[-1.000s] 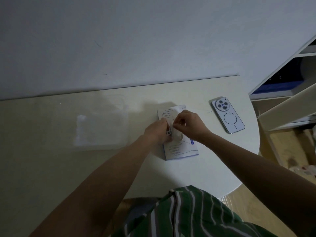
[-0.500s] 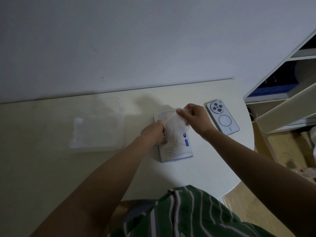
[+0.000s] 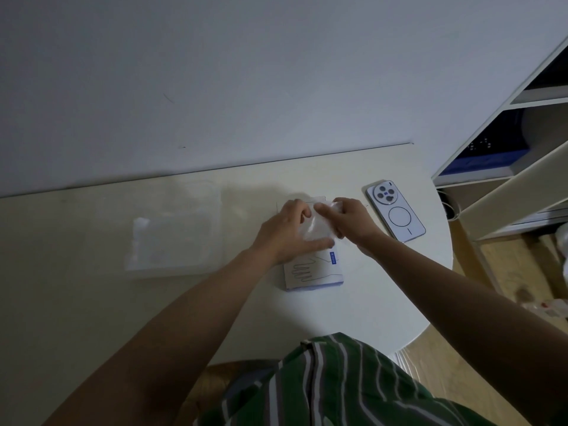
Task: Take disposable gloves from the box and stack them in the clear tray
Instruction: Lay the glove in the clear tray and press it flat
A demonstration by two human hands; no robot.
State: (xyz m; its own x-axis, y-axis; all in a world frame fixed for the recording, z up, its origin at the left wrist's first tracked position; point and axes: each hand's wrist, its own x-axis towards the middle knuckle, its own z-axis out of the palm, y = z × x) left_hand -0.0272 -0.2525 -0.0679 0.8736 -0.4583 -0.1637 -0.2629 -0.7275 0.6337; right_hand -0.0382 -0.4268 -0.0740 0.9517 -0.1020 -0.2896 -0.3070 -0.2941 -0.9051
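Note:
A flat white glove box (image 3: 313, 273) with blue hand outlines lies on the table in front of me. Above its far half I hold a thin translucent disposable glove (image 3: 319, 230) between both hands. My left hand (image 3: 285, 232) grips the glove's left side, thumb on its lower edge. My right hand (image 3: 350, 222) pinches its upper right part. The clear tray (image 3: 212, 256) sits to the left of the box, with a pale layer of gloves (image 3: 166, 244) inside it.
A white phone (image 3: 396, 212) lies face down just right of my right hand. The table (image 3: 338, 318) ends in a rounded edge on the right. A white shelf unit (image 3: 507, 167) stands beyond that edge. The wall runs along the table's back.
My right hand pulled the glove up out of the box. My left hand left the box and took hold of the glove's left side. The camera view shifted slightly.

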